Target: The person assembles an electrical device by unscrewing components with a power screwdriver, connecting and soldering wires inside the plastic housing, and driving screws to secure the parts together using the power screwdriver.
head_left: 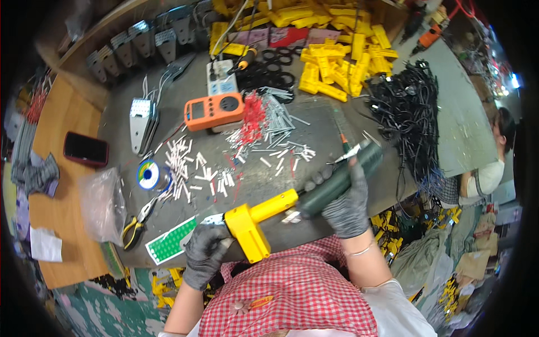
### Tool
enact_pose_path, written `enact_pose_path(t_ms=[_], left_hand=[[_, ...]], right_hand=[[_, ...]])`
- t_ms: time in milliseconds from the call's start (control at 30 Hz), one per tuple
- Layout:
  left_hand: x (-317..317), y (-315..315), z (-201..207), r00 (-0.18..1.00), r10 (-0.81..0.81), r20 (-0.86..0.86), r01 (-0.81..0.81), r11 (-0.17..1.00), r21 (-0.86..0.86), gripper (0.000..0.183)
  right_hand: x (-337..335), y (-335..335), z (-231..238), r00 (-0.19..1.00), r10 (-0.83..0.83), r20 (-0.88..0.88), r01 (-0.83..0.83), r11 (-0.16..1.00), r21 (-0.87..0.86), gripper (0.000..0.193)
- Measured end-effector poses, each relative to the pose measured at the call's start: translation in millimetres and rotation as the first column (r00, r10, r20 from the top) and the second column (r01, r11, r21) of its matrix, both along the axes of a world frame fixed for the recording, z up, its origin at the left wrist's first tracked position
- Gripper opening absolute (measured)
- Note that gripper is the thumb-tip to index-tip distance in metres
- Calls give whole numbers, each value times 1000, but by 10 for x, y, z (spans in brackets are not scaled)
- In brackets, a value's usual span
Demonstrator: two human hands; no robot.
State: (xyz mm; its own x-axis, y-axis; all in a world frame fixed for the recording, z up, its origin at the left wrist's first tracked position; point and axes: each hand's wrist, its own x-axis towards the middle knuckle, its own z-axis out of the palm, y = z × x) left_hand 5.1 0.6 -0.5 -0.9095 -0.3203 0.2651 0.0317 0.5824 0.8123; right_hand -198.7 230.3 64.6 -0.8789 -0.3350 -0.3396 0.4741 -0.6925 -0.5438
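My left hand (206,253), in a grey glove, is closed at the left end of a yellow plastic housing (247,233), where a bit of bare metal shows by the fingers. The housing has a boxy body and a tubular handle pointing right. In my right hand (348,208), also gloved, is a thick dark green cylindrical tool (328,191), perhaps an electric screwdriver. Its narrow end is close to the handle's tip; whether they touch I cannot tell. A green-and-white sticker sheet (174,238) lies beside my left hand.
Beyond my hands lie white sleeves (178,163), metal rods (275,118), an orange meter (214,111) and a solder spool (149,175). Pliers (137,224) are at left. Black cables (404,106) and yellow housings (331,67) fill the far right. Another person (485,177) is at right.
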Motion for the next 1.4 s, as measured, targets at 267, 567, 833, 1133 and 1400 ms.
enact_pose_path(t_ms=[267,567,833,1133,1400], left_hand=[[-111,346,207,928,-371,-27,251,678,-690,27],[-89,-115,1024,907,-413,82,412,829,-379,41],[387,-816,364,988,43,149,-52,997,53,68],[1053,-479,48,641,767,-17,-653,533,-538,48],[1249,-332,-56,384,838,388,-896,237,375,43]], right_hand=[[-1239,1737,-811,735,215,-643,661,-18,750,44],[-946,852,-335,422,846,-326,733,-107,672,24],[-949,-1576,-143,173,718,-675,450,552,702,27],[-1390,-2018,-101,52,863,-503,559,392,730,21],[-228,-1953,176,337,659,-672,269,617,740,44]])
